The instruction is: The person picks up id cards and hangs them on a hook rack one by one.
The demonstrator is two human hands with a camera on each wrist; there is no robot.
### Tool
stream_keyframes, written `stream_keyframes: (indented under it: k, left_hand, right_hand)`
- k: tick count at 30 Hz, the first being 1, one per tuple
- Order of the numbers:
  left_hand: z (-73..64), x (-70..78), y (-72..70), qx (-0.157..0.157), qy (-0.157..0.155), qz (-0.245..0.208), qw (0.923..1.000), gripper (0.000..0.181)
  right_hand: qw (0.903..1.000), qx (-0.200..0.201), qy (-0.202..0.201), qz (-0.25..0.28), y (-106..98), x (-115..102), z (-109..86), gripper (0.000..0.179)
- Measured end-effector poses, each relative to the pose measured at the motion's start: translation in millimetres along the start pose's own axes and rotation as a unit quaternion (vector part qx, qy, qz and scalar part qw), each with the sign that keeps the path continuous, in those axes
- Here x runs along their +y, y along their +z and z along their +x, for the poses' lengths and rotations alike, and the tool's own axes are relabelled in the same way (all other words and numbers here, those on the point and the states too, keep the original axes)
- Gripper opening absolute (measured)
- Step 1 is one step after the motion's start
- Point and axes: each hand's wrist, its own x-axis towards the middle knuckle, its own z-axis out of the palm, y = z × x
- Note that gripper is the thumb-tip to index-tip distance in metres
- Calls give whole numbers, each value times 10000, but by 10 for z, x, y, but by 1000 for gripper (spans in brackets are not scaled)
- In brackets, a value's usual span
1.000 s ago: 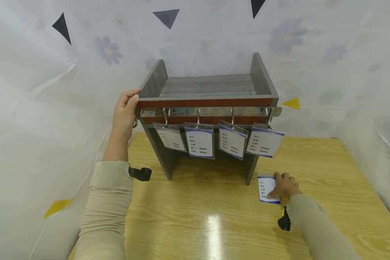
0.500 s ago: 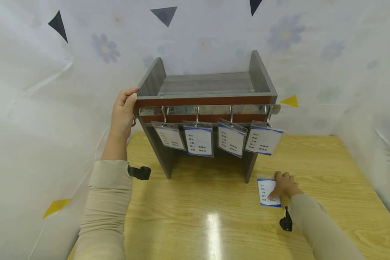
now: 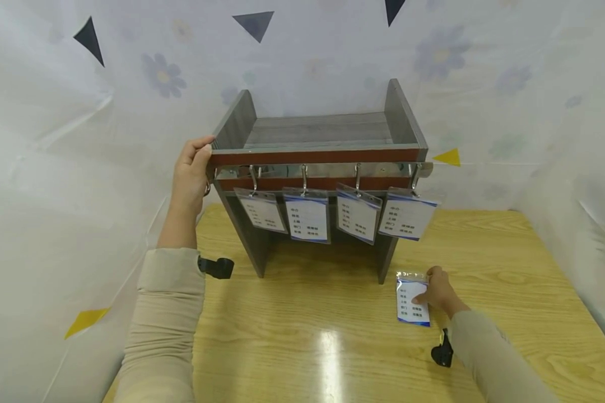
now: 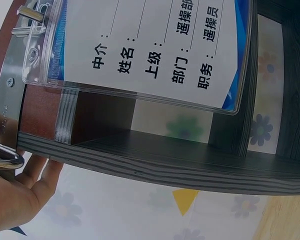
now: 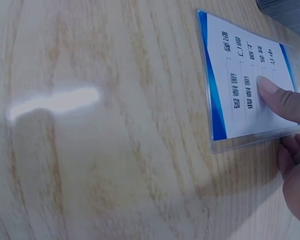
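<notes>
My left hand (image 3: 189,178) grips the upper left corner of a grey wooden shelf (image 3: 322,132); in the left wrist view its fingers (image 4: 49,176) reach behind the side panel. At the right, my right hand (image 3: 441,292) pinches a clear-sleeved name badge (image 3: 410,314) by its right edge. The right wrist view has the thumb (image 5: 282,100) on the printed face and the other fingers curled at the edge. That badge tilts up with its slotted end away from me. Several similar badges (image 3: 310,221) hang from metal hooks (image 3: 305,179) along the shelf's front.
The shelf stands on a yellow wood-grain table (image 3: 282,347) against a patterned white sheet (image 3: 322,61). A metal rail (image 3: 327,170) with the hooks runs across its front, its end jutting out at the right. Sheeting closes in both sides.
The right hand has drawn the badge slightly toward me, and the badge's slotted top now shows more. The left hand keeps its grip on the shelf; the hanging badges stay put.
</notes>
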Motion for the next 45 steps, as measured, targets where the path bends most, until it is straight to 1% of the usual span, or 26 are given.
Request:
stream_keyframes:
  k: [3, 4, 8, 11, 13, 17, 21, 27, 29, 32, 34, 37, 40, 41, 45]
  left_hand:
    - [2, 8, 0, 26, 22, 12, 10000, 26]
    - [3, 13, -2, 22, 31, 1, 10000, 26]
    - [12, 23, 1, 34, 66, -58, 10000, 24]
    - [19, 32, 2, 35, 59, -73, 9999, 24]
    - [20, 41, 2, 21, 12, -95, 10000, 24]
    - [9, 58, -4, -20, -74, 8, 10000, 26]
    - [-2, 53, -24, -27, -134, 179, 9997, 28]
    - [-11, 47, -37, -47, -77, 11, 10000, 27]
    - [-18, 51, -29, -68, -65, -87, 9999, 25]
    - [-15, 56, -15, -59, -77, -143, 9999, 24]
    - [-5, 54, -11, -38, -92, -188, 9998, 23]
    - [5, 47, -21, -16, -73, -133, 9999, 25]
    - [-9, 47, -32, -81, 36, -69, 9999, 27]
    - [-23, 51, -32, -87, 76, -193, 9997, 26]
    - [-46, 65, -13, -141, 157, -392, 9990, 24]
  right_hand:
    - [9994, 57, 35, 326, 15, 11, -20, 81]
    - [9993, 81, 46, 350, 18, 13, -31, 81]
    - [9995, 37, 137, 275, 23, 26, -68, 86]
    - [9996, -85, 125, 240, 24, 40, -87, 94]
    - [9995, -160, 70, 245, 27, 46, -106, 95]
    - [9994, -183, -80, 299, 30, 32, -181, 84]
    - [9983, -73, -207, 535, 8, -12, -272, 69]
    - [9943, 304, -280, 983, -50, -90, -373, 51]
    - [9915, 489, -310, 1161, -68, -118, -397, 47]
    - [9866, 641, -362, 1454, -96, -166, -429, 43]
    - [9823, 720, -451, 1667, -109, -201, -445, 39]
    - [9759, 793, -643, 1926, -139, -263, -474, 34]
    - [9721, 874, -810, 2018, -178, -325, -516, 28]
    - [9717, 893, -839, 2018, -193, -343, -533, 27]
    - [9700, 932, -941, 2038, -246, -402, -605, 23]
